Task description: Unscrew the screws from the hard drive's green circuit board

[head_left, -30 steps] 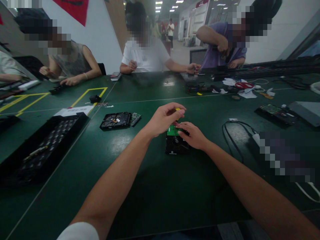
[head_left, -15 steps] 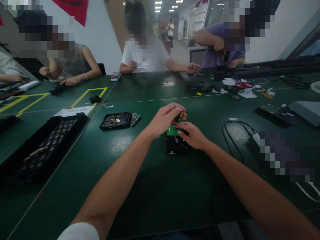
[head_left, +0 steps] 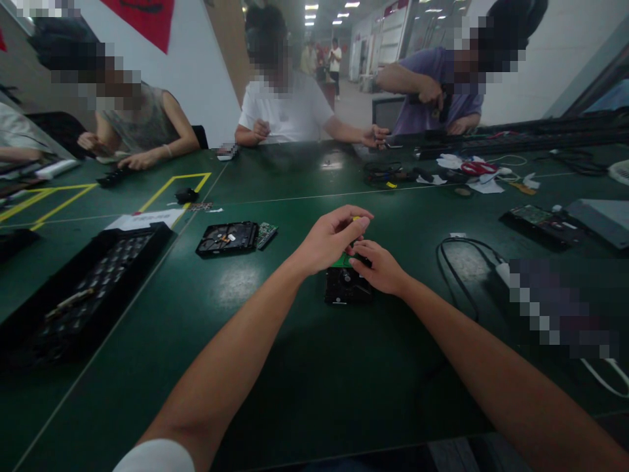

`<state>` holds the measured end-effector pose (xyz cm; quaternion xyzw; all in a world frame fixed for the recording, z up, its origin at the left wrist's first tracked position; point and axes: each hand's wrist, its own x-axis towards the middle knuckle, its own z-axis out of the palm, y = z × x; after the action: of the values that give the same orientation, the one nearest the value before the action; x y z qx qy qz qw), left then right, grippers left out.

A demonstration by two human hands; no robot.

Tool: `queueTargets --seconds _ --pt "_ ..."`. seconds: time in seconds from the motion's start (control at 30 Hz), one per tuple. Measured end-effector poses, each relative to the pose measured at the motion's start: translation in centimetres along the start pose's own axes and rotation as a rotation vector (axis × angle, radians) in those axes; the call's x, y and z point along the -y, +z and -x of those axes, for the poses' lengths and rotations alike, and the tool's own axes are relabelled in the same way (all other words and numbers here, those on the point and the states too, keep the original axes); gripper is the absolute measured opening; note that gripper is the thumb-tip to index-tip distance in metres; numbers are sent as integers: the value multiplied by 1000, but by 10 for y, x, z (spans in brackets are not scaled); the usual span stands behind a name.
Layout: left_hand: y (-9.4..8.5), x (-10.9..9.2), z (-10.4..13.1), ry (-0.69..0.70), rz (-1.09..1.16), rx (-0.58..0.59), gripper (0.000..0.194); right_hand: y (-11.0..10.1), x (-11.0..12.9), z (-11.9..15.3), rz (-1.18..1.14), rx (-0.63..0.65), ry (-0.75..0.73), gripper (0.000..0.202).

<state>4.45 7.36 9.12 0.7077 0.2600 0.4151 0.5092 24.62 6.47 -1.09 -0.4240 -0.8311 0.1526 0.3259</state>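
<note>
We see the left hand (head_left: pixel 328 244) curled above the far end of a black rectangular hard drive with a green circuit board (head_left: pixel 344 283), its fingers pinched shut around a small yellow-tipped tool (head_left: pixel 356 219) of which only the top shows past the fingertips. Just to the right of it, the right hand (head_left: pixel 379 265) rests on the drive's far right corner, fingers bent and pressing down on the casing, thumb close to the left hand's fingertips; we cannot tell whether it grips anything besides the drive. The drive lies flat on the dark green table (head_left: pixel 314 367) directly under both hands. Well to the left of the left hand lies an opened black hard drive with a loose green board (head_left: pixel 234 236), and farther left a long black tray of compartments (head_left: pixel 83 288). To the right of the right hand a black looped cable (head_left: pixel 455 262) lies on the table.
</note>
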Motion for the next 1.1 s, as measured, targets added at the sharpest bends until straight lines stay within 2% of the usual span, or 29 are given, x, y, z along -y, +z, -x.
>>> queueTargets --seconds 0.17,0.33,0.47,0.77,0.97,1.1 --pt "2 1 0 -11 0 14 31 0 2 -2 -7 0 -13 23" --pt "2 0 0 -61 100 -8 26 2 -1 -1 -8 -3 -27 24" --pt "1 3 -1 -66 131 -54 22 4 -5 0 -22 -18 -29 28" --pt "0 12 -2 -31 73 -162 28 5 -5 0 -49 -20 -16 34" --pt "1 10 -2 -33 112 -78 29 2 -3 1 -34 -6 -10 35" --pt "-4 8 -2 -40 101 -91 30 1 -1 1 -39 2 -6 34"
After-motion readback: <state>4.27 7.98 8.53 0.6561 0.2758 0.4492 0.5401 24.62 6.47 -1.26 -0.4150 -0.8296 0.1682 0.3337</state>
